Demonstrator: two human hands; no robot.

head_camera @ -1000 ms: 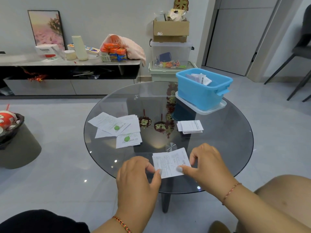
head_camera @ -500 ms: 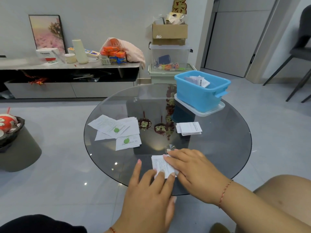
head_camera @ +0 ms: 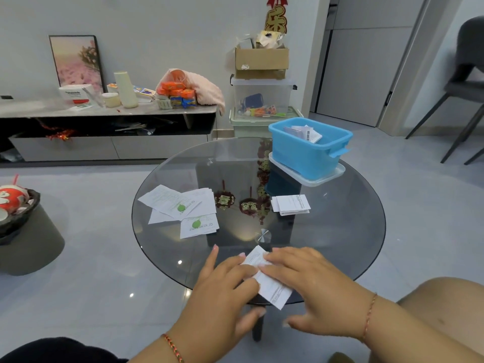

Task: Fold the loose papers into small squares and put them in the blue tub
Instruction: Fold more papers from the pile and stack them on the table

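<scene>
Both hands are down flat on one receipt at the bottom centre of the frame: left hand [head_camera: 225, 281] with fingers spread and straight, right hand [head_camera: 311, 281] pressing from the other side, neither curled round anything. That receipt [head_camera: 269, 281] was a wide open sheet a second ago; now it shows as a narrow strip, turned on a slant, its lower end poking past the near rim of the glass bench [head_camera: 340, 244]. So one fold looks made and is being creased. My read: it needs at least one more fold before it counts as a small square.

Up at the right of the frame the blue tub [head_camera: 309, 155] sits on a clear lid, with a few folded papers already inside. Just below it, at centre right, a small stack of folded papers [head_camera: 290, 204] lies on the glass, not yet dropped in. Over at centre left, the loose receipts [head_camera: 180, 208] with green logos wait unfolded in an overlapping heap. Nothing lies between the hands and the tub except that folded stack, which sits just off the straight line, so the reach looks open.
</scene>
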